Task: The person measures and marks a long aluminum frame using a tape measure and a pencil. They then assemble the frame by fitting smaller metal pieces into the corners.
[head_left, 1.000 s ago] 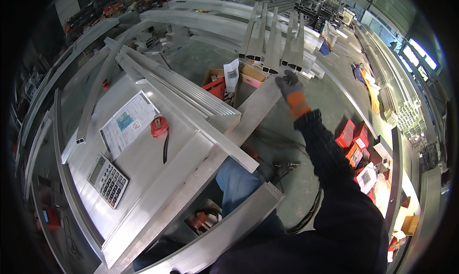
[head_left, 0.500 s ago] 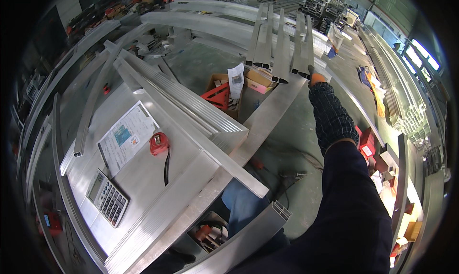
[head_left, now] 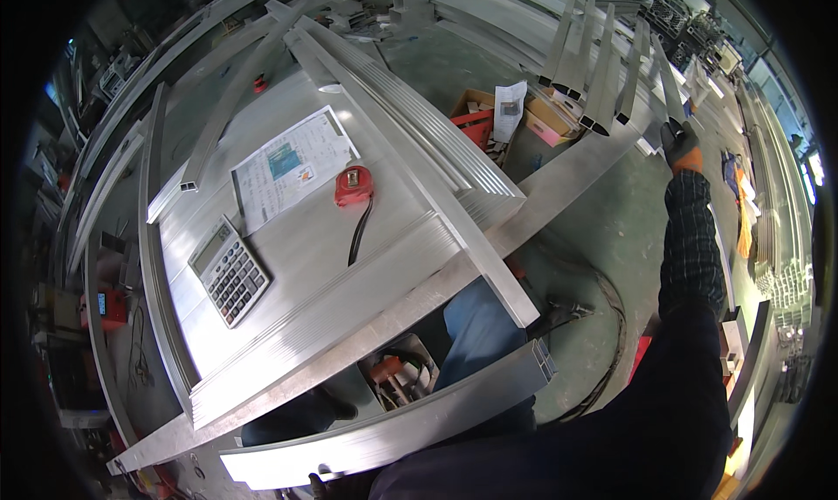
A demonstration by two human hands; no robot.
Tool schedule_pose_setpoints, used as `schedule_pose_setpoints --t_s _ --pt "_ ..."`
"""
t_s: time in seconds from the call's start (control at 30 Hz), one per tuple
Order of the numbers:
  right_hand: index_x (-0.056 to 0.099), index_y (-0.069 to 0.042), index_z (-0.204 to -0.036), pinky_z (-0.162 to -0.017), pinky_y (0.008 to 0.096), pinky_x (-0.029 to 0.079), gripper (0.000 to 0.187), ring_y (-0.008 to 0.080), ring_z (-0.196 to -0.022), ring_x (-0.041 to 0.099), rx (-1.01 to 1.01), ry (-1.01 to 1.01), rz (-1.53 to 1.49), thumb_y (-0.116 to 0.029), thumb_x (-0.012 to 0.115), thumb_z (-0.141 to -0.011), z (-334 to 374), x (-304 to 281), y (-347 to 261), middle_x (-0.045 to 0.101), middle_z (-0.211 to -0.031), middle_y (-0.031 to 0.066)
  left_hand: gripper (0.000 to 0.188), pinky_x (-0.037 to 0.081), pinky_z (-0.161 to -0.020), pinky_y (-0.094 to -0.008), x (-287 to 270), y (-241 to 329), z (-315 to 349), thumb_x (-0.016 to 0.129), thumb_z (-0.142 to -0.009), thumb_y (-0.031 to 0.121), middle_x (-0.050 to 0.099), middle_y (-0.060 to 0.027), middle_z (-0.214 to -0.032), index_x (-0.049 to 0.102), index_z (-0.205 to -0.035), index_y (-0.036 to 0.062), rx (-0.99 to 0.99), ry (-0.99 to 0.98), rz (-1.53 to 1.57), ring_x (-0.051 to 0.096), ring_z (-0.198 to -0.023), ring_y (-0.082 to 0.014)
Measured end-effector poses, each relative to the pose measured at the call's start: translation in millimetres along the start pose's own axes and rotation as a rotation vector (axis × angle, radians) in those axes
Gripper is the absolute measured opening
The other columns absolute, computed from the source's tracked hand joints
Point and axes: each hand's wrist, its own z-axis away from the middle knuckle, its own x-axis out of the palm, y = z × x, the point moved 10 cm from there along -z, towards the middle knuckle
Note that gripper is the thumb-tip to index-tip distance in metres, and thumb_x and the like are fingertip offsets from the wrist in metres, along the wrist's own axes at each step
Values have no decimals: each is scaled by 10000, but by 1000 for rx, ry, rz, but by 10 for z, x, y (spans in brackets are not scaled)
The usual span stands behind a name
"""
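Observation:
My right hand (head_left: pixel 684 149), in a dark glove with an orange cuff, reaches far right and closes on the near end of a long aluminium bar (head_left: pixel 669 85). Several similar hollow bars (head_left: pixel 602 77) lie left of it, their open ends toward me. At the lower edge, a dark gloved fingertip of my left hand (head_left: pixel 318 486) shows against a wide aluminium profile (head_left: pixel 410 430) lying across in front of me; the rest of that hand is hidden. On the panel-topped table (head_left: pixel 305 264) lie a calculator (head_left: pixel 230 271), a printed sheet (head_left: pixel 292 168) and a red tape measure (head_left: pixel 353 186).
Stacked ribbed profiles (head_left: pixel 428 125) cross the table's right part. Beyond stands a cardboard box (head_left: pixel 471 103) with a red triangular piece. A bin of tools (head_left: pixel 400 373) sits under the table edge; a cable (head_left: pixel 615 325) lies on the floor. Long profiles (head_left: pixel 772 212) line the right.
The view has shifted, so the table sits higher and further right. My right hand has swung its bar right, away from the neighbouring bars. My left fingertip has come into view.

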Motion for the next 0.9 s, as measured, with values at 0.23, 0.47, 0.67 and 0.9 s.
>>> schedule_pose_setpoints --t_s 0.23,0.47,0.67,0.9 --pt "629 44 -1436 -1003 404 610 472 273 -1159 756 -25 107 -466 -144 810 -1043 156 -1041 -94 782 -1343 187 573 197 -1369 -632 -613 155 366 465 -1207 442 460 -109 -1752 462 -1720 188 -21 -207 -649 367 -1637 -277" --pt "631 41 -1494 -979 446 633 468 309 -1178 741 -315 226 -218 -131 752 -1077 1352 -1805 -1296 726 -1387 206 609 634 -1050 -460 1728 1718 1122 656 -1132 376 811 -207 -1235 594 -1546 -66 833 -267 -1014 809 -1088 -336" --pt "587 63 -1525 -991 438 639 382 285 -1143 736 -16 -213 -1167 -86 606 -1173 2550 -1556 -3652 698 -1403 215 805 575 -1167 -481 3341 2181 859 675 -1129 454 637 -237 -1567 384 -1719 -11 1055 -620 -649 697 -1368 -328" --pt "593 31 -1518 -994 406 581 500 251 -1171 697 -109 -605 -1074 -265 675 -1124 4300 -550 -5411 712 -1348 159 730 594 -1065 -439 4053 2260 1130 727 -1118 384 648 -204 -1479 413 -1662 14 1080 -636 -239 705 -1247 -308"
